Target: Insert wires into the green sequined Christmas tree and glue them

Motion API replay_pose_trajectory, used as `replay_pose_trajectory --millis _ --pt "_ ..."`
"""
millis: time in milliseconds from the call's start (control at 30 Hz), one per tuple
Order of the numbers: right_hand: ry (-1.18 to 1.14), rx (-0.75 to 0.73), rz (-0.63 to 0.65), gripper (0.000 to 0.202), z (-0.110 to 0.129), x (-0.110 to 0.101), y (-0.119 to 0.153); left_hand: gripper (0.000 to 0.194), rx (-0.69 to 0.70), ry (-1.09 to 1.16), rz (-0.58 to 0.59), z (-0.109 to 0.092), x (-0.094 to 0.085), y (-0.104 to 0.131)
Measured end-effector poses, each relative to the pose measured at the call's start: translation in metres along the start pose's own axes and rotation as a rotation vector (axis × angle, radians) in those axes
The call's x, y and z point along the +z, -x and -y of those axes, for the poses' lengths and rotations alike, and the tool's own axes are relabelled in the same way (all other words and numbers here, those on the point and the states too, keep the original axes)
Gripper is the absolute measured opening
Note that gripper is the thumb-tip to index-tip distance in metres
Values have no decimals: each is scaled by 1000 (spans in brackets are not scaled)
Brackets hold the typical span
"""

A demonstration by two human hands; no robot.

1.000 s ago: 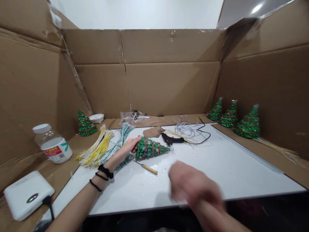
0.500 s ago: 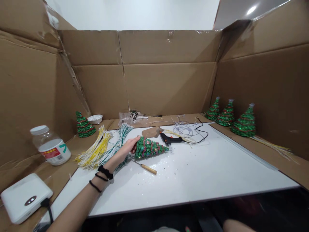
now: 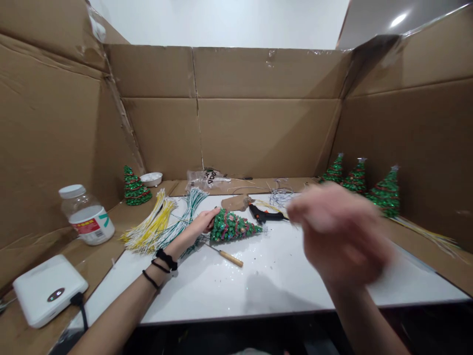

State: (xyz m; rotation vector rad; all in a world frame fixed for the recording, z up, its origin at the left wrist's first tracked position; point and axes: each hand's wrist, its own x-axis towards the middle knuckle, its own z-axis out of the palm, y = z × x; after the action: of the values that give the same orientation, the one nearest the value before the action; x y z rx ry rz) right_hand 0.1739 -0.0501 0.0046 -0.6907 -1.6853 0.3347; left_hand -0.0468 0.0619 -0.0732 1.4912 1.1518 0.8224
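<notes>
Tree (image 3: 234, 227), a green beaded cone, lies on its side on the white worktop (image 3: 288, 281) near the back-left corner, tip pointing right. Left hand (image 3: 201, 226) grasps its base, fingers curled round the wide end. Right hand (image 3: 340, 231) hovers above the middle of the worktop, blurred; it looks loosely open and empty, though I cannot tell for sure. An awl (image 3: 227, 256) with a wooden handle lies just in front of the tree. A black glue gun (image 3: 264, 214) rests just behind the tree's tip, its cord running toward the back edge. Yellow wires (image 3: 148, 229) and green wires (image 3: 183, 217) fan out over the left edge. A jar (image 3: 86, 214) and a white box (image 3: 48, 291) sit on the cardboard left of the worktop. Another tree (image 3: 136, 187) stands near the back-left corner, and three trees (image 3: 356, 177) stand along the right edge
</notes>
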Motion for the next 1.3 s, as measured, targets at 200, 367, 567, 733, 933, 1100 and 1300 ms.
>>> replay_pose_trajectory --millis 200,367,567,733,933,1100,1300 --pt "852 608 133 21 -156 9 -61 56 102 -212 -82 5 -3 -2" --pt "919 757 188 13 -217 16 -39 52 250 -438 -237 3 -4 5" --pt "896 635 14 25 -206 8 -59 31 431 -580 -482 -4 -1 15" --pt "647 323 -398 23 -134 0 -86 22 710 -330 -550 -19 2 24" --pt "-72 126 -182 13 -33 16 -53 18 863 -32 -366 -71 23 43" --pt "-336 244 -29 17 -37 35 -31 24 501 123 107 -90 48 52" --pt "-620 438 61 23 -74 52 -17 26 371 296 200 -63 57 39"
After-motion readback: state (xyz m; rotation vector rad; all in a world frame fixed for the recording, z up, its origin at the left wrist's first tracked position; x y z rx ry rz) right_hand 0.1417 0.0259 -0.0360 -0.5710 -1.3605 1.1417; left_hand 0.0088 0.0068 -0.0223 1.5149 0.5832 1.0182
